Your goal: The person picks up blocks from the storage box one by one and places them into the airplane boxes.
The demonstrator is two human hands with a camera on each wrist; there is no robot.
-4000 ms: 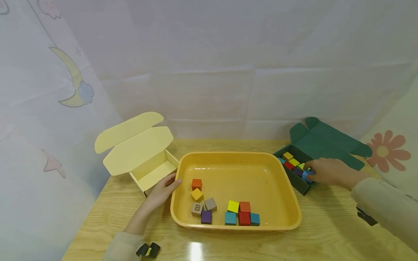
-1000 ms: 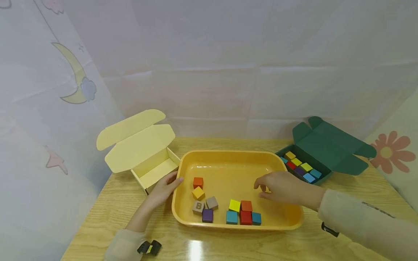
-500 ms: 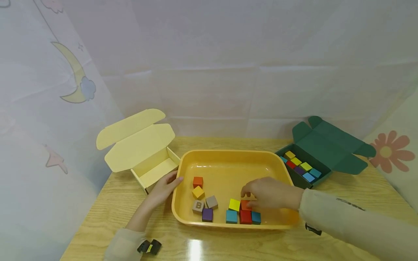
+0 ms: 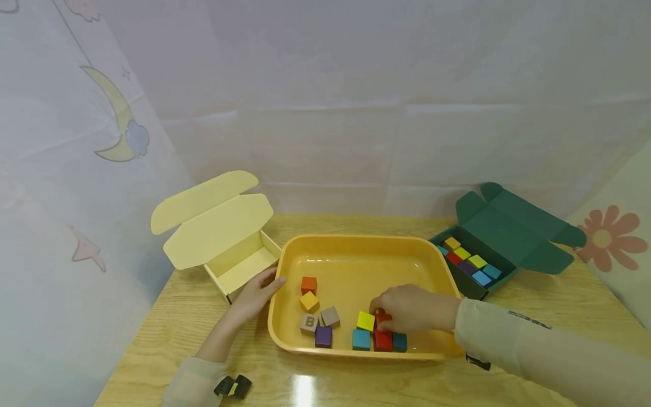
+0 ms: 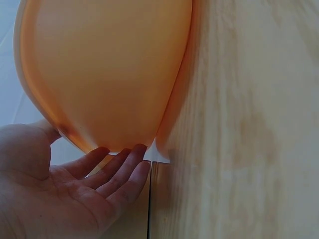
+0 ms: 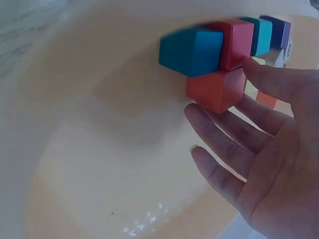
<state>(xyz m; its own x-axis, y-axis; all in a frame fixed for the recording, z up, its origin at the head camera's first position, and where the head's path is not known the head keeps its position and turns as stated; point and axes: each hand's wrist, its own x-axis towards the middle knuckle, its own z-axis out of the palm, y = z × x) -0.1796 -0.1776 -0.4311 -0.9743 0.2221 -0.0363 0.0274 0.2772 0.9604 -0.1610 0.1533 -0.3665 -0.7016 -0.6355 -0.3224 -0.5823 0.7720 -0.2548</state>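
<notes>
My left hand (image 4: 256, 294) holds the left side of the yellow-orange plastic tray (image 4: 366, 355), thumb over the rim, fingers along the outer wall in the left wrist view. Inside the tray, my right hand (image 4: 414, 308) pinches an orange-red block (image 6: 217, 90) between thumb and fingers. That block stands against a red block (image 4: 383, 341), between the yellow block (image 4: 365, 321) and the right hand. A light-blue block (image 4: 361, 340) and a teal block (image 6: 192, 51) flank the red one.
More blocks lie at the tray's left: orange (image 4: 308, 285), yellow-orange (image 4: 309, 302), purple (image 4: 323, 337) and two plain wooden ones, one marked B (image 4: 309, 324). An open cream box (image 4: 244, 265) stands left; an open green box (image 4: 470, 288) with several coloured blocks stands right.
My right hand has come from the green box, leaving a blue block there, across into the tray and down onto the orange-red block. My left hand stays at the rim.
</notes>
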